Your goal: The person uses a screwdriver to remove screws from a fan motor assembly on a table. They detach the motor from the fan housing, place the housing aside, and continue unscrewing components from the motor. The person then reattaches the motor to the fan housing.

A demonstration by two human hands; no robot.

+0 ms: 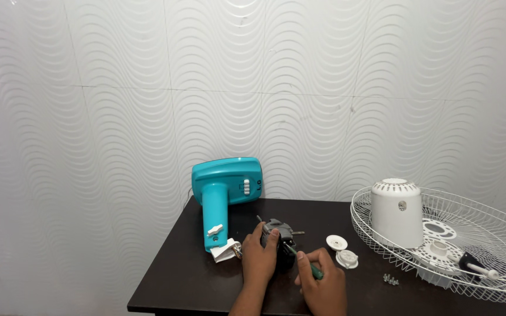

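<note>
A person is working at a dark tabletop [177, 281] set against a white wall of wavy tiles; only the two forearms and hands are showing, coming in from the bottom edge. The left hand [259, 256] is wrapping around the near side of a small dark grey fan motor [279, 229], gripping it and pinning it to the tabletop near its middle; the right hand [322, 281] is closing around the handle of a green-handled screwdriver [301, 260]. The screwdriver is lying on a slant, its long axis running from the right hand up and to the left, so the tip is meeting the motor just beside the left hand's fingers; the motor is therefore sitting up and to the left of the right hand, and the left hand is the nearer of the two, already touching it. The motor is looking compact and blocky, dark with a few metal bits poking out of its far side. Just left of it, a teal fan neck and base [225, 186] is lying with a white bracket at its near end; to the right are sitting two white round caps [342, 250], a few small screws [390, 280], and a white wire fan guard [499, 234] holding a white motor cover [397, 212].
</note>
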